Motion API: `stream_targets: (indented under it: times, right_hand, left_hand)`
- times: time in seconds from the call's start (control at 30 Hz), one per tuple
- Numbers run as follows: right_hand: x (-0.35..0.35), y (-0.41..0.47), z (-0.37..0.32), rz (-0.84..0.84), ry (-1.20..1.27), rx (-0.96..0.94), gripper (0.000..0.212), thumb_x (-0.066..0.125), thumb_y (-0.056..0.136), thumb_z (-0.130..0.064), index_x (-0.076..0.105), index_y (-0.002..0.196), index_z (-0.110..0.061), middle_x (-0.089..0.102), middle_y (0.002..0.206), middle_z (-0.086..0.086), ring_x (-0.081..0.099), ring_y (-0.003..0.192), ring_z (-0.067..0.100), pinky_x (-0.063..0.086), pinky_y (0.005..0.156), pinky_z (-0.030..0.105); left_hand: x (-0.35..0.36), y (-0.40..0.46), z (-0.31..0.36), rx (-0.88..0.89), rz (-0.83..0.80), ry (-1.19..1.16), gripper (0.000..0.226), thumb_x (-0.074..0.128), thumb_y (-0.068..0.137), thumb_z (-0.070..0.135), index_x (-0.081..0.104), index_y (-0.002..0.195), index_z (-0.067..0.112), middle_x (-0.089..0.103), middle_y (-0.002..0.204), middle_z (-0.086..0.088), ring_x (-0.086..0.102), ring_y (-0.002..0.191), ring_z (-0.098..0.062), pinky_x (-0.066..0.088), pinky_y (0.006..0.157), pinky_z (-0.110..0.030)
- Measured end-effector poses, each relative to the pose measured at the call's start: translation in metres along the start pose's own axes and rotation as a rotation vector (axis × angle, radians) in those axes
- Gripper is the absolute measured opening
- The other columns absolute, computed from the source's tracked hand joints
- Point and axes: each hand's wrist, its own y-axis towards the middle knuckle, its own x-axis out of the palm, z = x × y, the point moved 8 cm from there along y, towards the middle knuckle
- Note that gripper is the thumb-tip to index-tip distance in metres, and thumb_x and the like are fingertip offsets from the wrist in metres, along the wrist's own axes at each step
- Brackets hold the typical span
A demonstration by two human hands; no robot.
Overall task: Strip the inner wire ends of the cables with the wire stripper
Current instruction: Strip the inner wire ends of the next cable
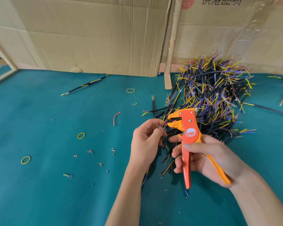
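Just in front of the big pile of cables point(214, 95) on the teal desk point(39, 193), the wire stripper point(186, 132) is held upright, its orange and yellow head pointing left with the toothed mouth slightly parted. Its body is bright orange with two silver rivets and a round red-and-white label near the pivot; one handle is orange, the other yellow. The right hand point(207, 159) is wrapped around both handles. The left hand point(145, 141), just left of the stripper's head, pinches a black cable point(166, 167) whose thin yellow and blue inner wires reach the stripper's mouth; the rest of it hangs below the hand. The pile is a tangle of short black cables with yellow, blue and purple ends. Left of the stripper lie yellow rubber bands point(81, 135), a red wire piece point(116, 118) and small insulation scraps point(100, 164).
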Motion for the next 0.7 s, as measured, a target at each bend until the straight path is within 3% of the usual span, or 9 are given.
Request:
stream_targets:
  times: [0.4,0.53,0.7]
  right_hand:
    - [0.0003,0.001,0.0009,0.01,-0.053,0.006,0.038,0.069,0.082,-0.01,0.065,0.116,0.007,0.056,0.083,0.027,0.06,0.067,0.039,0.055,0.067,0.051]
    - [-0.0022,0.0015,0.0004,0.031,-0.041,0.0,0.039,0.072,0.08,-0.01,0.065,0.115,0.007,0.057,0.083,0.027,0.06,0.067,0.039,0.055,0.067,0.051]
    - [-0.0022,0.001,0.0018,-0.008,-0.053,0.019,0.046,0.079,0.077,-0.014,0.065,0.116,0.005,0.058,0.086,0.027,0.06,0.07,0.04,0.055,0.068,0.051]
  left_hand:
    - [-0.003,0.0003,0.0031,0.068,0.023,0.021,0.01,0.071,0.094,0.02,0.07,0.084,0.02,0.065,0.064,0.006,0.055,0.057,-0.007,0.043,0.058,-0.02]
    - [-0.0033,-0.0001,0.0013,0.056,0.073,0.018,0.013,0.068,0.096,0.019,0.07,0.084,0.015,0.063,0.06,0.005,0.05,0.048,-0.003,0.038,0.052,-0.013]
    - [-0.002,0.0002,-0.0004,0.042,0.103,0.034,0.021,0.061,0.096,0.019,0.067,0.076,0.02,0.062,0.056,0.0,0.041,0.046,-0.008,0.034,0.049,-0.02]
